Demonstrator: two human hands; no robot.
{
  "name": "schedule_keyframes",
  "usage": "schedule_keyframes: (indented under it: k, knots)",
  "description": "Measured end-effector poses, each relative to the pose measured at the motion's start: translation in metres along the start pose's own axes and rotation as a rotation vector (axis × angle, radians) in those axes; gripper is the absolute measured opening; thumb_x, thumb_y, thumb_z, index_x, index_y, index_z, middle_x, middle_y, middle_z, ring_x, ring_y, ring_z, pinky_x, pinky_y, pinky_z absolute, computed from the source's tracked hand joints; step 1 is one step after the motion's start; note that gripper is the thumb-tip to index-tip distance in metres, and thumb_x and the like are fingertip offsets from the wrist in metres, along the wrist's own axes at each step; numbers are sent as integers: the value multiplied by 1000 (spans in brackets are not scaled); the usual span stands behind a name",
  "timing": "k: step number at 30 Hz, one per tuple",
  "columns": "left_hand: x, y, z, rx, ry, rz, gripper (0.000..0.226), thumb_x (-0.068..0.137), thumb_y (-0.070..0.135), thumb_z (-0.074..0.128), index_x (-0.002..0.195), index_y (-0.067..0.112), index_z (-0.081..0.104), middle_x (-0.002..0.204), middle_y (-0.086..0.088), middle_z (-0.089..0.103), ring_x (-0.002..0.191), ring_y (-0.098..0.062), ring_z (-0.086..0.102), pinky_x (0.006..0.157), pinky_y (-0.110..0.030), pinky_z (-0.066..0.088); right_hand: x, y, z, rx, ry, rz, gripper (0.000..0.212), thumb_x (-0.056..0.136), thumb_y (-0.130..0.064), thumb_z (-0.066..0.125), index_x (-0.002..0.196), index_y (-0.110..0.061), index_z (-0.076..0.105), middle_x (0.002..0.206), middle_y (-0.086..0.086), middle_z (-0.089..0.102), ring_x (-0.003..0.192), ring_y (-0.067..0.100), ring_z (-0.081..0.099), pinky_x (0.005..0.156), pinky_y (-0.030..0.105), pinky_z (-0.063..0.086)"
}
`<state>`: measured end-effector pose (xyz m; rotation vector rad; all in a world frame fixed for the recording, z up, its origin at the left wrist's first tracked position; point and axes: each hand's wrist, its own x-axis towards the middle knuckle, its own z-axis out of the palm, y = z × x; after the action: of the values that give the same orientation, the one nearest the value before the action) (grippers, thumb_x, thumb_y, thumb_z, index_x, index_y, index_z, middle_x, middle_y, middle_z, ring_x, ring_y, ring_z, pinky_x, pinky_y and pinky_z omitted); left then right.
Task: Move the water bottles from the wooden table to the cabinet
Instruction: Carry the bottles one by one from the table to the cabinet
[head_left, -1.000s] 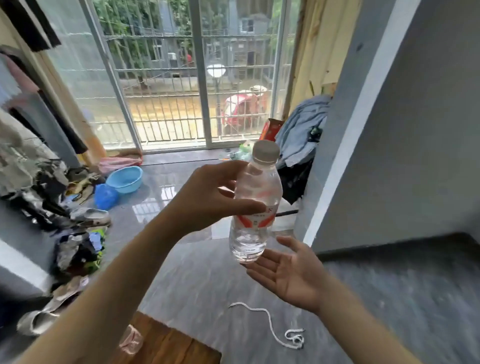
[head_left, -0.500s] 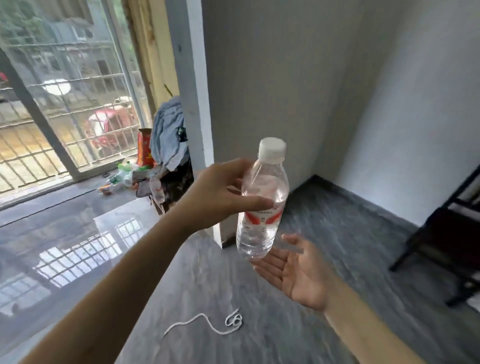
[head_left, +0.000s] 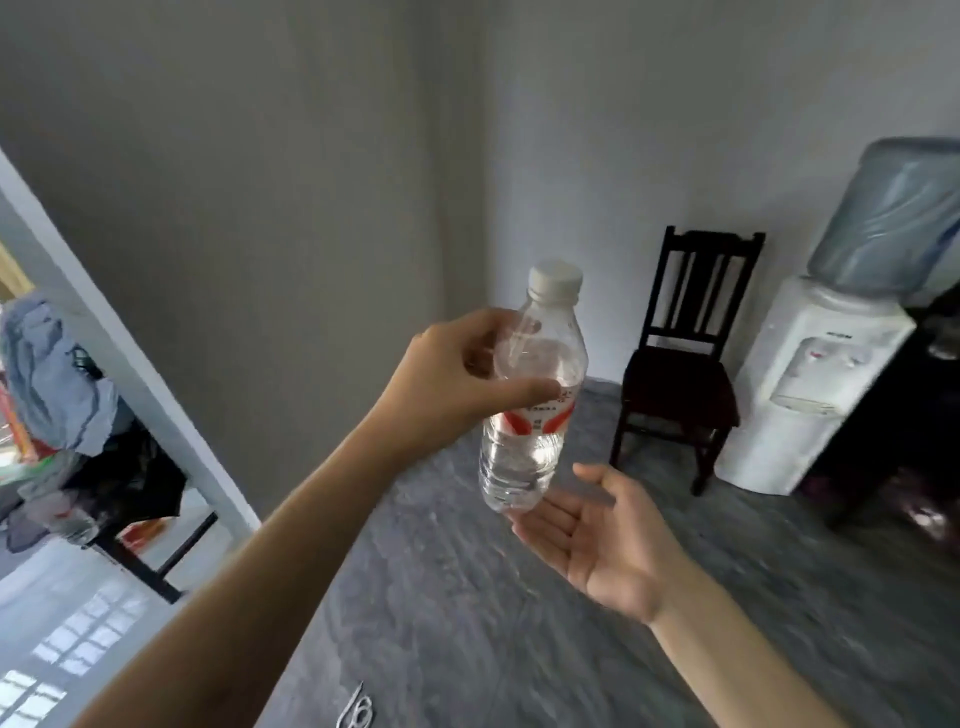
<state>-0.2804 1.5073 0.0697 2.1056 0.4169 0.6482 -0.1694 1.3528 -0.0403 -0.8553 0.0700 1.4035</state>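
A clear plastic water bottle (head_left: 530, 415) with a white cap and a red-and-white label is held upright in mid-air at the centre of the head view. My left hand (head_left: 457, 384) grips its upper body from the left, thumb across the front. Just below the bottle's base, my right hand (head_left: 608, 535) lies palm up with fingers spread; its fingertips are at the base, and I cannot tell whether they touch it. The wooden table is out of view, and no cabinet can be identified.
A dark wooden chair (head_left: 680, 374) stands against the far wall. Right of it is a white water dispenser (head_left: 810, 384) with a blue jug. A dark piece of furniture (head_left: 898, 415) fills the right edge. Clothes (head_left: 52, 379) hang over a black rack at left. A white cord (head_left: 356, 714) lies on the grey floor.
The view has swung right: the window and balcony have left the frame, and the chair and water dispenser have come in. Both hands and the bottle keep the same pose.
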Motion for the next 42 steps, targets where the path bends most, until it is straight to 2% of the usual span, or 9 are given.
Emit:
schedule_keyframes:
  k: [2, 5, 8, 12, 19, 26, 30, 37, 42]
  knots:
    - [20, 13, 32, -26, -52, 28, 53, 69, 37, 90, 118, 28, 70, 100, 9, 79, 91, -10, 76, 91, -38, 61, -17, -22, -27, 58, 20, -45, 52, 89, -30, 55, 117, 13, 66, 131, 28, 61, 131, 37, 54, 106, 44, 45]
    - [44, 33, 82, -71, -112, 74, 59, 62, 50, 85, 116, 31, 70, 102, 8, 78, 94, -16, 76, 92, -41, 60, -47, -50, -63, 144, 77, -125, 53, 91, -33, 54, 120, 10, 64, 127, 27, 64, 124, 36, 59, 101, 45, 51]
    - [65, 54, 129, -114, -192, 113, 53, 69, 41, 89, 117, 28, 70, 100, 10, 78, 92, -11, 75, 89, -34, 60, -78, -71, -94, 203, 139, -207, 55, 93, -35, 52, 127, 8, 59, 127, 25, 65, 119, 35, 62, 96, 45, 54]
    - [85, 81, 185, -175, -315, 147, 59, 65, 43, 88, 118, 25, 68, 102, 8, 78, 93, -11, 75, 86, -31, 60, -118, -90, -132, 314, 213, -310, 54, 92, -34, 55, 128, 7, 57, 124, 25, 66, 119, 35, 64, 106, 44, 47]
    - [105, 115, 257, -240, -521, 245, 51, 76, 28, 87, 123, 21, 68, 108, 10, 78, 98, -4, 73, 91, -28, 59, -162, -99, -168, 410, 316, -452, 53, 94, -33, 53, 130, 6, 55, 123, 25, 67, 113, 36, 67, 92, 50, 54]
    - [132, 137, 286, -300, -667, 355, 44, 78, 34, 84, 119, 31, 69, 109, 13, 77, 102, -5, 72, 97, -29, 57, -179, -115, -175, 473, 374, -590, 52, 94, -30, 55, 131, 6, 54, 122, 25, 68, 108, 36, 69, 92, 51, 54]
    - [154, 143, 291, -371, -718, 371, 46, 79, 31, 85, 122, 25, 69, 109, 8, 78, 102, -14, 74, 95, -28, 58, -172, -130, -171, 477, 401, -652, 53, 92, -29, 56, 133, 5, 52, 123, 24, 68, 111, 35, 68, 95, 48, 54]
    - [181, 141, 302, -398, -812, 389, 48, 77, 33, 85, 122, 27, 70, 109, 9, 78, 102, -7, 73, 92, -25, 56, -158, -137, -171, 513, 433, -702, 54, 90, -29, 57, 132, 6, 54, 123, 23, 68, 111, 35, 69, 99, 43, 54]
    - [195, 141, 319, -423, -853, 396, 42, 79, 27, 86, 118, 24, 71, 105, 7, 79, 96, -6, 74, 80, -11, 53, -154, -150, -178, 531, 477, -715, 55, 89, -29, 57, 131, 7, 54, 122, 24, 68, 110, 36, 69, 93, 47, 55]
